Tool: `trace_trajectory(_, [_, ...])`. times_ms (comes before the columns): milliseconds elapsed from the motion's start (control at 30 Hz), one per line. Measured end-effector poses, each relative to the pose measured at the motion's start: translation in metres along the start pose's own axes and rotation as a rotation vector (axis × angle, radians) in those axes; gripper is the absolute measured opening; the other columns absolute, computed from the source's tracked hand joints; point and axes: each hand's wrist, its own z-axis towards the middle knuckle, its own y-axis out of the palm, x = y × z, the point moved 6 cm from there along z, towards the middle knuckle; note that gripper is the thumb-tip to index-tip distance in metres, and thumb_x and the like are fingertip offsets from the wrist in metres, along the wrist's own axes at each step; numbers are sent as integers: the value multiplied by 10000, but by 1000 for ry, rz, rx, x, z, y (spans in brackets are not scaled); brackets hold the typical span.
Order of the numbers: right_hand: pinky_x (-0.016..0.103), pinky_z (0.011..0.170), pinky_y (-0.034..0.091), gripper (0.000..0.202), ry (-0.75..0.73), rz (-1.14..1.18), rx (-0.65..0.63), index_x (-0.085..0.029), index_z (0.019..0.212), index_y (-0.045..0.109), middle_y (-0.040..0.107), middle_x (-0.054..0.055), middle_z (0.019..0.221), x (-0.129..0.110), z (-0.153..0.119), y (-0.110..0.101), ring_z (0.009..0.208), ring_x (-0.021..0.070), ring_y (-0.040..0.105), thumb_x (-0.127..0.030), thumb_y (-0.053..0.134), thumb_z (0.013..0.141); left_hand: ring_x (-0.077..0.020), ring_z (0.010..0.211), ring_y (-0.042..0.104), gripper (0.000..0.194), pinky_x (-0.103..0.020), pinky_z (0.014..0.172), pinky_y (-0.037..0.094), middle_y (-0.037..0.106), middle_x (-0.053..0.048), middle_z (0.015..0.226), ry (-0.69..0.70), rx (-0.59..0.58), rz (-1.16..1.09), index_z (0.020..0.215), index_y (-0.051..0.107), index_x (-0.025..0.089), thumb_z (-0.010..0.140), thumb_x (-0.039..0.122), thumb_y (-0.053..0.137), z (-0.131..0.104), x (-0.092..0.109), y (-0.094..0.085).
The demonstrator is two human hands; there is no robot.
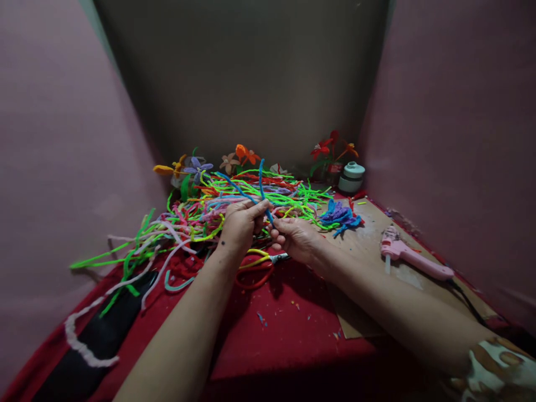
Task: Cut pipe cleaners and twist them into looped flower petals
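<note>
A blue fuzzy stem (261, 181) is pinched between my two hands, its two long ends spread upward in a V. My left hand (242, 224) grips it just below where the ends part, thumb on top. Close against it on the right, my right hand (295, 237) holds the lower part between thumb and fingers. Behind my hands lies a big tangled pile of coloured fuzzy stems (276, 195), mostly green, pink and red. Scissors (253, 268) with yellow and red handles rest on the red cloth just beneath my hands.
A pink glue gun (419, 261) lies on a brown board (368, 312) at the right, near a blue and purple bundle (340, 215). Fuzzy flowers and a lidded jar (352, 177) stand behind. A black object (100, 340) is at the left.
</note>
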Motion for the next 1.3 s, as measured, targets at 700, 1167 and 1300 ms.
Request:
trace_trajectory(700, [212, 434, 461, 142, -38, -50, -46, -108, 721, 584, 582, -7, 539, -7, 0, -3, 404, 69, 484, -234, 625, 771, -61, 351, 416, 280, -192, 358, 268, 496, 4, 430, -115, -243, 103, 542, 570, 129, 657, 348, 701, 3, -13, 1])
trace_trajectory(1167, [183, 365, 392, 275, -227, -492, 91, -138, 610, 552, 569, -23, 495, -13, -4, -5, 343, 55, 469, -375, 632, 726, -60, 303, 372, 346, -195, 333, 223, 478, 10, 353, -15, -96, 326, 440, 517, 146, 660, 357, 680, 1, -3, -1])
trace_trajectory(1300, [216, 406, 469, 256, -198, -402, 51, -138, 616, 544, 602, -17, 524, -13, -4, -4, 366, 72, 510, -337, 703, 642, -60, 296, 375, 322, -195, 325, 221, 479, 13, 362, -56, -136, 253, 465, 518, 149, 623, 348, 716, 2, -8, -1])
